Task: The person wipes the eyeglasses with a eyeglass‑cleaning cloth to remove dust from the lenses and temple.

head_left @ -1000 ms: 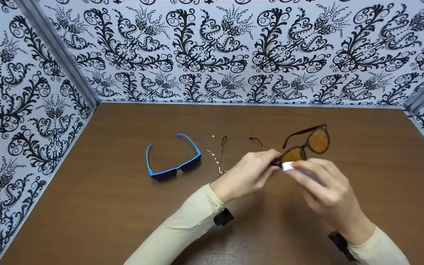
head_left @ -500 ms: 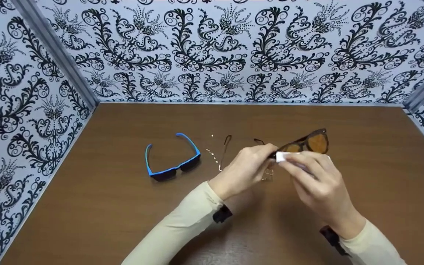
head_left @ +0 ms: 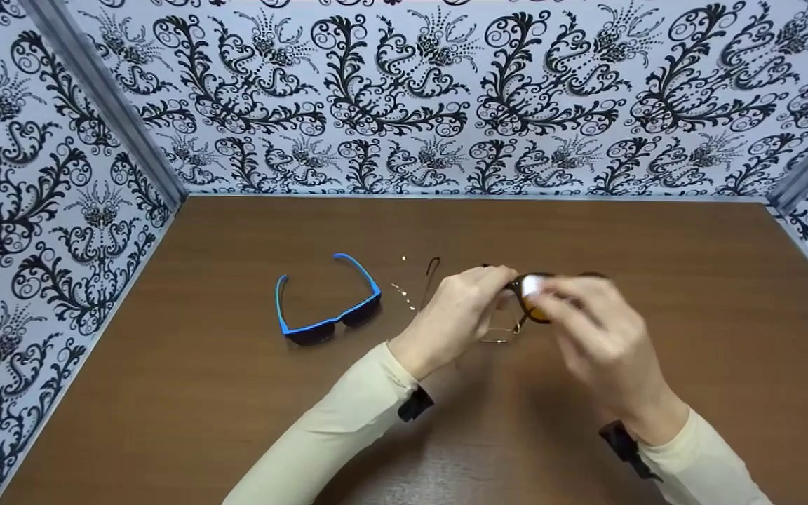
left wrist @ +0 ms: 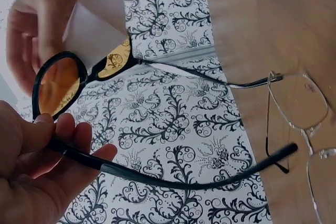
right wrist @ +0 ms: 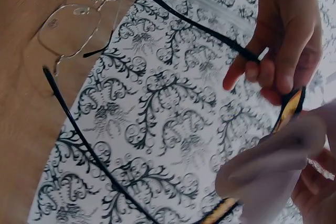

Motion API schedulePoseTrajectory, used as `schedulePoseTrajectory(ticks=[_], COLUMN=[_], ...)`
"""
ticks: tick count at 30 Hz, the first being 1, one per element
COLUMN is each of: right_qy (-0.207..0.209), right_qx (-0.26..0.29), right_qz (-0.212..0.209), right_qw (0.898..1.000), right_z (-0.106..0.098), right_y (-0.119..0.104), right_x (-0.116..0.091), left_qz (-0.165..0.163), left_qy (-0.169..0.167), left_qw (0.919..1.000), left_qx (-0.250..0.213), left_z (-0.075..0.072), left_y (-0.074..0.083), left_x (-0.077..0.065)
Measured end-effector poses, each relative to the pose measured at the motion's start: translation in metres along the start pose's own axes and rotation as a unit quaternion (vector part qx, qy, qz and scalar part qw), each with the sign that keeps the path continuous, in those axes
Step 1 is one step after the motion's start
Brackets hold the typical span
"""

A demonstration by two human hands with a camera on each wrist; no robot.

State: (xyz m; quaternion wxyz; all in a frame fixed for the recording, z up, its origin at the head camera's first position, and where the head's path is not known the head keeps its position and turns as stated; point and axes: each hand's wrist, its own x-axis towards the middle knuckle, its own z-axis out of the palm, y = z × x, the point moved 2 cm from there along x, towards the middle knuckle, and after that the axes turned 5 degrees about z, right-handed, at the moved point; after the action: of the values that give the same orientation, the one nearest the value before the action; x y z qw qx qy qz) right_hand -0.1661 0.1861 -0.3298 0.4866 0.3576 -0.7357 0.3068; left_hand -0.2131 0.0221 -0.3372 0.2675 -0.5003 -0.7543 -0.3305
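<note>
Dark-framed glasses [left wrist: 59,87] were held over the table [head_left: 236,428], a white cloth [left wrist: 97,27] at their lenses

The glasses had rounded rims, see-through amber-orange lenses and long, slim, dark temples [left wrist: 199,186], both unfolded. In the left wrist view one lens showed uncovered, while the cloth overlapped part of the other; in the right wrist view the cloth was folded and blurred. The glasses were in the air a little right of the table's middle, well in from its back edge. The left hand [head_left: 449,312] pinched the frame between thumb and fingers at one outer corner, and the right hand [head_left: 604,337] gripped the cloth. Gold wire-rimmed glasses [left wrist: 308,129] lay on the table below them, and blue-framed sunglasses [head_left: 362,312] lay nearer its left edge.

A second earlier, the farther amber lens had stood in plain sight beyond the right hand; now only a dark sliver of its rim showed there in the head view. The white patch of cloth had risen from the frame's near corner to overlap the lens beside the left hand. The right hand had shifted slightly up and leftward, and more of the wire-rimmed front had come into sight. The blue-framed sunglasses had stayed put.
</note>
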Motion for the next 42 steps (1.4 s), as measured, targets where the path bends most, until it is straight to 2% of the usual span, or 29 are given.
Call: schedulePoseTrajectory(ticks=[2, 4, 7, 10, 12, 16, 19, 22, 26, 29, 32, 36, 38, 40, 42], right_qy=[-0.008, -0.013, 0.003, 0.034, 0.033, -0.02, -0.053, -0.059, -0.067, -0.08, -0.095, -0.116, -0.116, -0.113, -0.108], right_qx=[0.017, 0.028, 0.02, -0.006, -0.012, -0.013, -0.016, -0.002, 0.036, 0.045, 0.026, -0.005, -0.003, 0.014, 0.035], right_qz=[-0.042, -0.064, -0.043, 0.034, 0.103, 0.235, 0.291, 0.292, 0.237, 0.201, 0.211, 0.265, 0.276, 0.271, 0.247], right_qw=[0.999, 0.997, 0.999, 0.999, 0.994, 0.972, 0.955, 0.955, 0.969, 0.975, 0.973, 0.957, 0.954, 0.956, 0.962], right_z=[0.0, -0.002, -0.007, -0.015, -0.02, -0.028, -0.029, -0.024, -0.015, -0.013, -0.016, -0.019, -0.018, -0.015, -0.012], right_y=[-0.007, -0.01, -0.005, 0.008, 0.019, 0.038, 0.043, 0.041, 0.03, 0.025, 0.029, 0.039, 0.041, 0.038, 0.033], right_x=[0.002, 0.002, -0.004, -0.016, -0.024, -0.036, -0.038, -0.033, -0.021, -0.02, -0.028, -0.036, -0.034, -0.029, -0.024], left_qz=[0.0, -0.003, -0.007, -0.005, -0.004, 0.0, 0.001, 0.003, 0.011, 0.01, 0.002, -0.001, 0.0, 0.003, 0.004], left_qy=[0.002, 0.003, 0.006, 0.017, 0.025, 0.037, 0.042, 0.042, 0.045, 0.053, 0.063, 0.071, 0.068, 0.064, 0.062], left_qw=[1.0, 0.9999, 0.9999, 0.9998, 0.9997, 0.9993, 0.9991, 0.9991, 0.9989, 0.9986, 0.998, 0.9975, 0.9976, 0.9979, 0.9981], left_qx=[0.009, 0.012, 0.01, 0.001, -0.004, -0.004, -0.004, -0.003, 0.005, 0.002, -0.004, -0.001, -0.002, -0.003, -0.005], left_z=[-0.003, -0.006, -0.011, -0.015, -0.017, -0.02, -0.02, -0.018, -0.018, -0.021, -0.027, -0.03, -0.029, -0.027, -0.025], left_y=[-0.001, -0.002, -0.003, -0.004, -0.003, -0.003, -0.004, -0.004, -0.005, -0.008, -0.01, -0.012, -0.011, -0.011, -0.011], left_x=[-0.002, -0.004, -0.007, -0.009, -0.011, -0.013, -0.013, -0.012, -0.009, -0.007, -0.007, -0.008, -0.007, -0.007, -0.006])
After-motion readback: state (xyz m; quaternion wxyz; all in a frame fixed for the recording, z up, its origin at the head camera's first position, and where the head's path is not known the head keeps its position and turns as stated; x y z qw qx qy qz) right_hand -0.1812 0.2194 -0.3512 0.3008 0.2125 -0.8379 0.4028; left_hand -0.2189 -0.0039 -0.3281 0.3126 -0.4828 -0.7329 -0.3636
